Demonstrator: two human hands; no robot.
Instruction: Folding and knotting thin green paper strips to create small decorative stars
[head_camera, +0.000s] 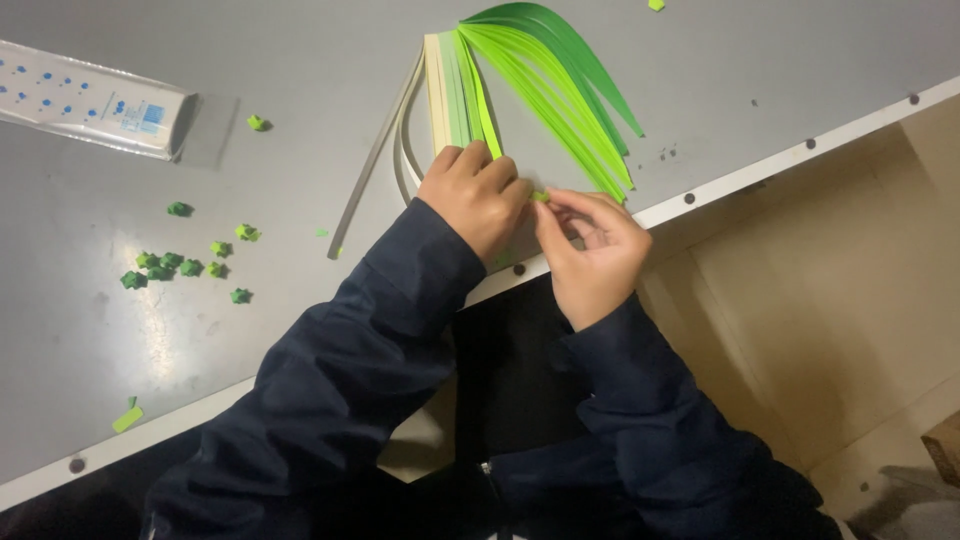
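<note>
At the centre of the frame a small light-green paper piece (540, 196) is pinched between the fingertips of both hands, just above the counter (300, 60) edge. The left hand (476, 200) is curled, its fingertips closed on the piece; the right hand (592, 250) meets it from the right, thumb and forefinger gripping the same bit. Just above the hands, a fan of paper strips (520, 80), cream to deep green, lies spread toward the upper centre. At left, a cluster of small folded green stars (175, 265) sits finished on the counter, with a few scattered nearby. Judging by the many unused strips, much folding remains. A clear plastic packet (95, 100) lies at upper left.
</note>
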